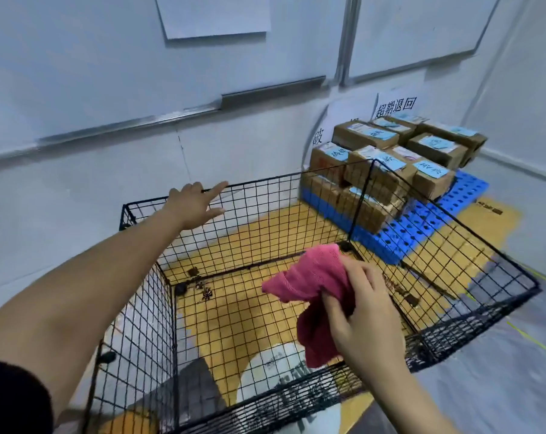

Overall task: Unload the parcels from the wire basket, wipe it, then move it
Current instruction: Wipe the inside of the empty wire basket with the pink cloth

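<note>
Wire basket point(265, 180) on floor, unloaded; parcels point(390, 158) on blue pallet point(422, 220) beside it. R hand point(362, 311) clutches pink cloth point(312, 283) above it. L hand point(193, 205), fingers straight, touches far rim. Risk: unbraced basket skids when wiped; cloth snags mesh.

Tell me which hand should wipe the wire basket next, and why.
Right. The right hand grips the pink cloth just above the inside of the wire basket. The left hand rests with straight fingers on the far rim, holding no cloth, so it probably suits steadying.
</note>
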